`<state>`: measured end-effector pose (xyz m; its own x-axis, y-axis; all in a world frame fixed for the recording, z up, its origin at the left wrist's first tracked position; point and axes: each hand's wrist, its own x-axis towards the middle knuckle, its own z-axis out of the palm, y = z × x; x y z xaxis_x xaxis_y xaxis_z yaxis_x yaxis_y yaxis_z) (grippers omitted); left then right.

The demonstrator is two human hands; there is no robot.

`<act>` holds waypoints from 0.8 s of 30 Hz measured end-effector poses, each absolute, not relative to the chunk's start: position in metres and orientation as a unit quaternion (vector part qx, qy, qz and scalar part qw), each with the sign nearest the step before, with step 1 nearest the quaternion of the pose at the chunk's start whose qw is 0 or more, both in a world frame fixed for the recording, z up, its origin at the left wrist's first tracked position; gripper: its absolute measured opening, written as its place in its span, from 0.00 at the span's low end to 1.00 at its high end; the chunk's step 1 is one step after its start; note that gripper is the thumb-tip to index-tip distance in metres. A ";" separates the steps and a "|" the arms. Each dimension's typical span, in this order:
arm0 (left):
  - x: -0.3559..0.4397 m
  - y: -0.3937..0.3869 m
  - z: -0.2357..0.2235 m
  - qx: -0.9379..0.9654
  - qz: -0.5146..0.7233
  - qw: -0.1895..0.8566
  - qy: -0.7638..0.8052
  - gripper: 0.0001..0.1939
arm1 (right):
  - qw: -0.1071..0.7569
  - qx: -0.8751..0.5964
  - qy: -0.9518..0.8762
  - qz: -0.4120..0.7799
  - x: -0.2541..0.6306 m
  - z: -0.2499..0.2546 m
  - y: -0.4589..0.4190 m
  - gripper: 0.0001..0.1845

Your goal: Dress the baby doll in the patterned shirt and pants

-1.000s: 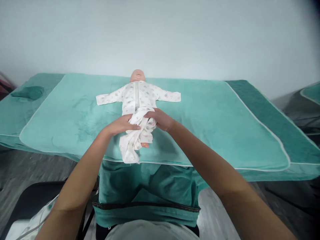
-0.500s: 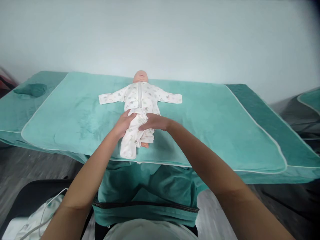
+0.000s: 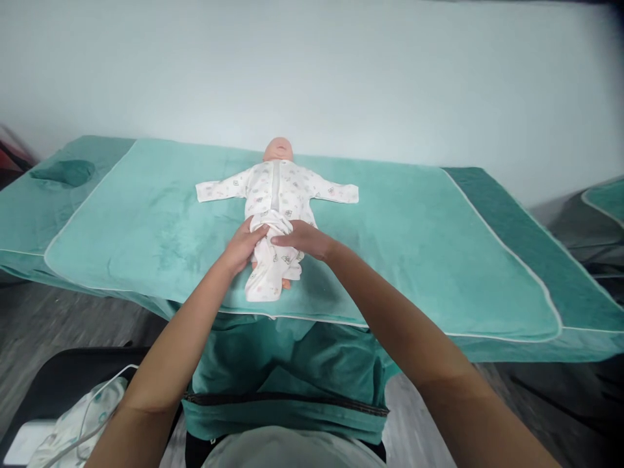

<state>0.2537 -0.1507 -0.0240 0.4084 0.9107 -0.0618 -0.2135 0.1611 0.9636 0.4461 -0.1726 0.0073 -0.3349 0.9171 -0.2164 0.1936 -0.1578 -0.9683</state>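
A baby doll point(image 3: 278, 149) lies on its back, head toward the wall, arms spread. It wears a white printed top point(image 3: 258, 188) with long sleeves. Bunched over its lower body are white printed baby pants point(image 3: 267, 276), one leg hanging flat toward me. My left hand point(image 3: 242, 244) grips the pants from the left side, thumb on top of the cloth. My right hand point(image 3: 305, 239) grips them from the right, its thumb over the front. Fingers on both hands are partly hidden by fabric. A bit of the doll's foot point(image 3: 286, 284) shows under the cloth.
The doll lies on a light green mat point(image 3: 400, 247) over a padded bed with a face hole point(image 3: 63, 172) at the left. A white wall point(image 3: 312, 71) stands behind. At lower left, a black chair point(image 3: 73, 364) holds a printed cloth point(image 3: 82, 422), a white device and a cable.
The hanging leg of the pants has shifted right and slightly up. Both hands keep hold of the pants, the left a little higher on them. The view has moved slightly.
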 end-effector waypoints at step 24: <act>0.268 -0.296 -0.014 0.128 0.564 0.687 0.439 0.23 | 0.044 -0.576 -0.798 0.171 0.410 0.018 -0.181 0.11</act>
